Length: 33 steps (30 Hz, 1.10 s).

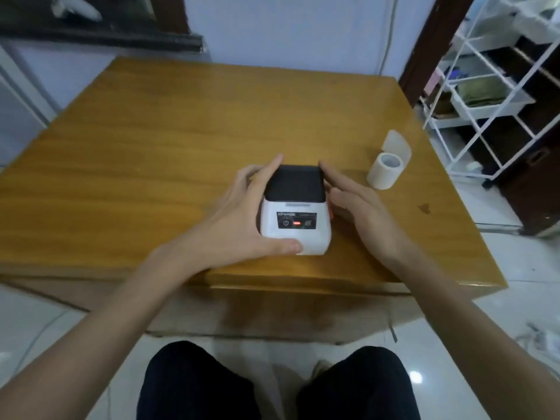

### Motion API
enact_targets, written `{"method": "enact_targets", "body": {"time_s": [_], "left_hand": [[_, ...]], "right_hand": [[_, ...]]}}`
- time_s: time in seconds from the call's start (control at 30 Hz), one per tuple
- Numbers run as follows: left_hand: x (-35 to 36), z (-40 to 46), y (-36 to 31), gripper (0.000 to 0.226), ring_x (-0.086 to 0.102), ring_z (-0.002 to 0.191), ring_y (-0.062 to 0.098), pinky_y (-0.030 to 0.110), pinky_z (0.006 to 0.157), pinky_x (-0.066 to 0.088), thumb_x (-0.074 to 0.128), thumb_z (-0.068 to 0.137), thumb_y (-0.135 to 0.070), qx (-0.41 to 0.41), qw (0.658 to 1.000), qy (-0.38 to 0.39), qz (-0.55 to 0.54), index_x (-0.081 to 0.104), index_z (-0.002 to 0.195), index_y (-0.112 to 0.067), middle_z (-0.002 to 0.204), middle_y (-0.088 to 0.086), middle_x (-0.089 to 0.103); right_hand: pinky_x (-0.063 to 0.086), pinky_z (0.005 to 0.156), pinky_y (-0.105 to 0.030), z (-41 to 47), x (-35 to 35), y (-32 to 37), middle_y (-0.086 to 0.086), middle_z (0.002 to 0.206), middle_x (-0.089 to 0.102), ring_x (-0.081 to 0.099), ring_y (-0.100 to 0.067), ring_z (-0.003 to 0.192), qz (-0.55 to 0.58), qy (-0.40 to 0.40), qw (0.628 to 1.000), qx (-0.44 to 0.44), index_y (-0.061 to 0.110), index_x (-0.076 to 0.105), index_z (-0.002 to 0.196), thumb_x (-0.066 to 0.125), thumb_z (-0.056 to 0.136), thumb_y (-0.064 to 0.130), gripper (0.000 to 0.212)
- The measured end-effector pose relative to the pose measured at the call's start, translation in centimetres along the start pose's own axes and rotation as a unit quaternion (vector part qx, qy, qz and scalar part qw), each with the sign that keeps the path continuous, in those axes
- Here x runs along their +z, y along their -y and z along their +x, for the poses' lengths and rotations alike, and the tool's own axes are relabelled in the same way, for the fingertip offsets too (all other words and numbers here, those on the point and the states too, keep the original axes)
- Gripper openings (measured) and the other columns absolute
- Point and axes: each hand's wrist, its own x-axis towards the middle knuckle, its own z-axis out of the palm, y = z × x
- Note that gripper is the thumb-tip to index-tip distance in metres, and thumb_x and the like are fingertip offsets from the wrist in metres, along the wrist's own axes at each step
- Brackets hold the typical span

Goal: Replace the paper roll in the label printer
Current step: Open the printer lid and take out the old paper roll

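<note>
A small white label printer (pixel 295 213) with a black lid and a lit red indicator sits near the front of the wooden table (pixel 169 140). My left hand (pixel 239 216) grips its left side, thumb on the front corner and fingers along the black lid. My right hand (pixel 360 213) rests against its right side, fingers stretched toward the lid's far corner. The lid looks closed. A white paper roll (pixel 384 170) lies on the table to the right, apart from both hands.
A translucent plastic piece (pixel 399 145) stands just behind the roll. A white wire rack (pixel 497 95) with bins stands to the right of the table. The table's front edge is close below the printer. My knees show over the tiled floor.
</note>
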Motion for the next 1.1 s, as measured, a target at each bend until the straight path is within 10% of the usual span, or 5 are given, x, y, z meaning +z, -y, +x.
{"method": "enact_targets", "body": {"time_s": [0.33,0.8,1.1], "left_hand": [[0.2,-2.2,-1.6,0.122,0.031,0.138,0.004,0.033,0.110,0.032,0.079,0.066,-0.062,-0.017,1.000,-0.007,-0.009,-0.008,0.150,-0.050,0.150,-0.025,0.022],[-0.1,-1.5,-1.1,0.132,0.045,0.127,0.000,0.026,0.101,0.037,0.088,0.060,-0.054,-0.040,0.998,-0.020,-0.053,-0.021,0.134,-0.067,0.138,-0.030,0.039],[-0.3,-1.7,-1.6,0.128,0.037,0.138,0.005,0.036,0.110,0.034,0.086,0.057,-0.060,-0.041,0.997,-0.030,-0.052,-0.021,0.128,-0.074,0.143,-0.027,0.032]], "right_hand": [[0.029,0.119,-0.034,-2.2,0.4,0.9,-0.002,0.159,0.035,0.033,-0.010,0.145,0.034,0.031,0.999,0.014,0.014,0.029,0.153,0.040,0.087,-0.018,0.075],[0.028,0.120,-0.037,-1.5,-0.8,-0.6,0.008,0.166,0.011,0.018,-0.007,0.151,-0.053,0.125,0.989,-0.059,0.034,-0.001,0.155,0.048,0.097,-0.005,0.085],[0.036,0.115,-0.041,-1.3,-0.7,0.2,0.014,0.140,0.059,0.051,-0.003,0.133,0.001,0.058,0.998,-0.018,0.040,0.041,0.145,0.055,0.098,0.026,0.052]]}}
